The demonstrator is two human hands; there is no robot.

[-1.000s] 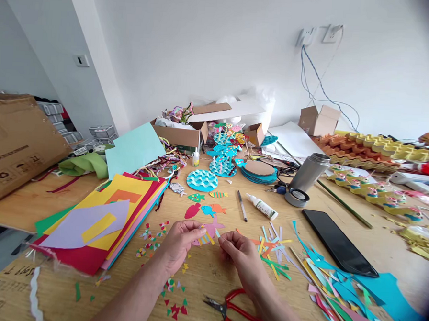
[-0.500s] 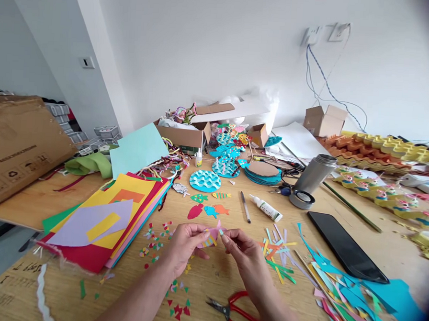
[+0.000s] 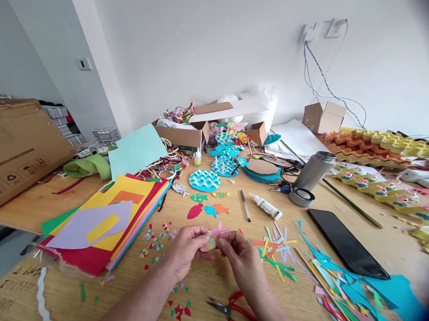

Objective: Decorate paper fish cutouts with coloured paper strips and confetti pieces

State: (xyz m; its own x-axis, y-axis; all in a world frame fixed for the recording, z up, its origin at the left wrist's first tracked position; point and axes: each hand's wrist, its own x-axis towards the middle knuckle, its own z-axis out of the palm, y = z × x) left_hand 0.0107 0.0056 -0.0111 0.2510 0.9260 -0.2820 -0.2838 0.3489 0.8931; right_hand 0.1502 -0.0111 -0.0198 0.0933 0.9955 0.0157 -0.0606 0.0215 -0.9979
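Observation:
Between my two hands is a small pink paper fish (image 3: pixel 215 233) with yellow and pale blue stripes. My left hand (image 3: pixel 188 248) pinches its left side between thumb and fingers. The fingertips of my right hand (image 3: pixel 240 250) are pressed together on its right edge, partly hiding it. Beyond the hands lie several cut-out fish: a red one (image 3: pixel 195 211), a blue one (image 3: pixel 210 211), an orange one (image 3: pixel 221 209), a green one (image 3: pixel 198 198) and a striped yellow one (image 3: pixel 221 195). Red-handled scissors (image 3: pixel 230 311) lie open below my right wrist.
Coloured paper sheets (image 3: pixel 89 221) are stacked at left. Paper strips (image 3: pixel 277 252) and a phone (image 3: pixel 347 243) lie at right. Farther back are a pen (image 3: pixel 245 206), a glue tube (image 3: pixel 266 207), a steel bottle (image 3: pixel 313 171) and a wavy blue disc (image 3: pixel 204 180). Paper bits (image 3: pixel 180 309) lie near the front.
My right fingertips have moved slightly left and closed in on the fish, and the pale blue piece at them no longer stands out. The fish is slightly turned.

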